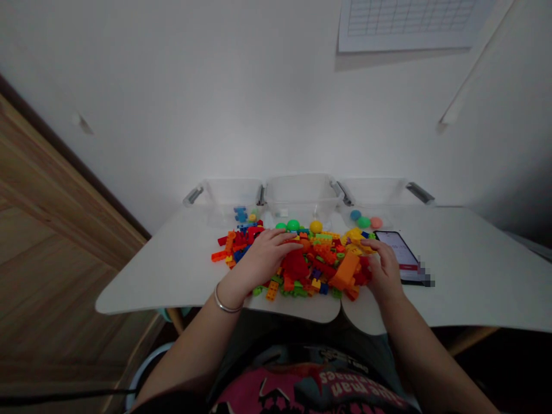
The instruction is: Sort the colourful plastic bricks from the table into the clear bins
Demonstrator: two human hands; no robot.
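A heap of colourful plastic building blocks point(321, 270) lies on the white table. My left hand point(271, 250) reaches over its left part, fingers extended and apart over a red rounded piece point(295, 264); whether they touch it is hard to make out. My right hand point(385, 270) is at the heap's right edge, fingers loosely spread beside yellow blocks and a red piece point(364, 271). A large orange block point(346, 271) lies tilted just left of that hand. Neither hand visibly grips a piece.
Three clear plastic bins stand against the wall: a left bin point(233, 187), a middle bin point(302, 187) with a small pale piece, and a right bin point(375, 190) with coloured round pieces. Blue pieces point(240, 214) show at the left bin. A phone point(399, 256) lies right of the heap.
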